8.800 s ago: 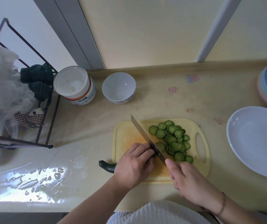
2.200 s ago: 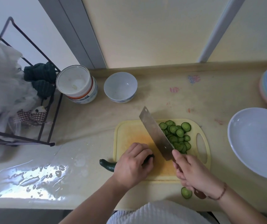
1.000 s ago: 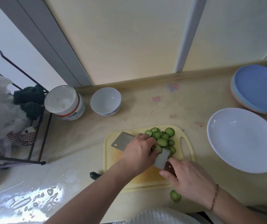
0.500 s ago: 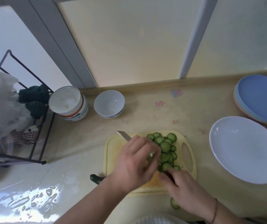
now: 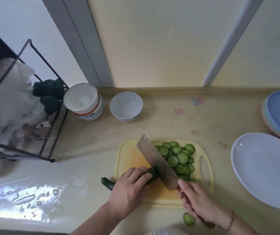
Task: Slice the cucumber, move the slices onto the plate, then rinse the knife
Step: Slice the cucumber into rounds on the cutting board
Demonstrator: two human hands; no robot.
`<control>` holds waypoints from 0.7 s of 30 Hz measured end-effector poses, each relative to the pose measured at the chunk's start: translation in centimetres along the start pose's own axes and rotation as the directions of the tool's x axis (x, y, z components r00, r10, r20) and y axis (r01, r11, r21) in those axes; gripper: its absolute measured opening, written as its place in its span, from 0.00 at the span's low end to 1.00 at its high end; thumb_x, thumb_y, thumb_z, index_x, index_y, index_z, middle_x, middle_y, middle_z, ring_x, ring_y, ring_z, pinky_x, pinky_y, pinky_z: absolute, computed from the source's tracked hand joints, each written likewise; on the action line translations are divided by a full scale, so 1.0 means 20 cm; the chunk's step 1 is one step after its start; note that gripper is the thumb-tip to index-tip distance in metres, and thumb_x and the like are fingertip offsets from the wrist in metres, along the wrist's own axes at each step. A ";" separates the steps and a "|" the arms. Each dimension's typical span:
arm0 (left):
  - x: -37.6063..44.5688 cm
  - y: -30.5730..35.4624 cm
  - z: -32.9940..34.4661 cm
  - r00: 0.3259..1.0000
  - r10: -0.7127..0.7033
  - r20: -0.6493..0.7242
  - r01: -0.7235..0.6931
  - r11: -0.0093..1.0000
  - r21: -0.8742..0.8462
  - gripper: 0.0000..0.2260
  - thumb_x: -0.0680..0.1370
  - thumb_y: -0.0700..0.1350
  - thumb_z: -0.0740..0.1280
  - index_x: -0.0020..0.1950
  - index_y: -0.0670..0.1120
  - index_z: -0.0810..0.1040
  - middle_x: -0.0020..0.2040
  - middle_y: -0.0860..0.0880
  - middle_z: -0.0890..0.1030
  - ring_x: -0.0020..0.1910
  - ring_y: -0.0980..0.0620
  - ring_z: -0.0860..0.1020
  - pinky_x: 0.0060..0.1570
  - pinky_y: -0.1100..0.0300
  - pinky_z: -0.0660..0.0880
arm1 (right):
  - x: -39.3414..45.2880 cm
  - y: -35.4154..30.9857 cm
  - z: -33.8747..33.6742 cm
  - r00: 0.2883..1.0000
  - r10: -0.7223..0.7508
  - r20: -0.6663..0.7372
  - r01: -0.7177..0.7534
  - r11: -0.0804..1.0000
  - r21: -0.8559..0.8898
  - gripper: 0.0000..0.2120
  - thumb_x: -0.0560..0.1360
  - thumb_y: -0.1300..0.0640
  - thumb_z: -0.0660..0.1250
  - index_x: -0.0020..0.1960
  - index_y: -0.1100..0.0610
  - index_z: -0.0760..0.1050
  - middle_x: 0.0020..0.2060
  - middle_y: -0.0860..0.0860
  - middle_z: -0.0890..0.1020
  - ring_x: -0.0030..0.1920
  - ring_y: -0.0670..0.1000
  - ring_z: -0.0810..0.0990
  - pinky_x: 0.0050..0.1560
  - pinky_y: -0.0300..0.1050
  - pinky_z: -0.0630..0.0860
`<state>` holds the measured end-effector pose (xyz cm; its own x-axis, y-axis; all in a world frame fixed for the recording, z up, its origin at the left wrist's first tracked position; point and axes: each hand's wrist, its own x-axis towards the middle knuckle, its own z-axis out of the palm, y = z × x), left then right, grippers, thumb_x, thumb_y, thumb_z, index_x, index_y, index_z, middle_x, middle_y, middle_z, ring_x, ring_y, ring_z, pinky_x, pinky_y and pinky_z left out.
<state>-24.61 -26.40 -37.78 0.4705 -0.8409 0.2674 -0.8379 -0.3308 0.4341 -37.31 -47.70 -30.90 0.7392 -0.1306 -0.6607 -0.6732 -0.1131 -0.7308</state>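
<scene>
flanking the cutting board (image 5: pixel 127 155): white bowl (image 5: pixel 126 106), empty plate (image 5: pixel 265 170), stray slice (image 5: pixel 188 219).

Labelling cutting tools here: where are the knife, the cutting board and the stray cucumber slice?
knife (image 5: pixel 156 161): head view, middle of blade.
cutting board (image 5: pixel 130 156): head view, bare left part.
stray cucumber slice (image 5: pixel 188 219): head view, its centre.

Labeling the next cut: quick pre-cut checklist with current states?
1. Left hand holds the cucumber on the cutting board: ok.
2. Right hand has its grip on the knife handle: ok.
3. Left fingertips clear of the blade: cannot tell, they look close.
4. Slices piled clear of the cut line: ok.
5. Stray slice lies off the board: not ok.
6. White plate holds no slices yet: ok.
</scene>
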 end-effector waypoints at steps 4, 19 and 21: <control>0.06 -0.01 0.02 0.999 0.040 -0.005 -0.040 0.999 -0.003 0.12 0.80 0.45 0.68 0.64 0.47 0.76 0.61 0.49 0.77 0.53 0.47 0.78 0.49 0.54 0.80 | 0.00 0.02 -0.04 0.997 0.050 -0.059 -0.046 0.996 0.070 0.25 0.79 0.41 0.53 0.41 0.62 0.70 0.24 0.53 0.67 0.20 0.50 0.63 0.21 0.39 0.61; 0.12 0.00 0.06 0.990 0.132 -0.058 -0.132 0.991 0.008 0.09 0.80 0.42 0.67 0.58 0.44 0.81 0.58 0.49 0.81 0.50 0.46 0.79 0.47 0.53 0.79 | -0.19 -0.11 0.14 0.969 -0.069 -0.237 0.010 0.970 -0.242 0.24 0.77 0.39 0.55 0.36 0.58 0.70 0.26 0.52 0.73 0.28 0.44 0.71 0.40 0.48 0.72; 0.12 0.00 0.06 0.988 0.145 -0.055 -0.145 0.989 0.011 0.09 0.79 0.42 0.67 0.58 0.44 0.82 0.58 0.48 0.81 0.50 0.45 0.79 0.47 0.54 0.79 | -0.20 -0.13 0.15 0.969 -0.079 -0.234 0.016 0.966 -0.259 0.27 0.71 0.32 0.51 0.35 0.56 0.68 0.26 0.50 0.75 0.28 0.45 0.72 0.37 0.45 0.71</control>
<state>-23.81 -28.83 -38.17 0.3582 -0.8552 0.3745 -0.9003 -0.2103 0.3810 -38.56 -44.00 -26.87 0.7647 -0.3481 -0.5424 -0.6435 -0.3663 -0.6722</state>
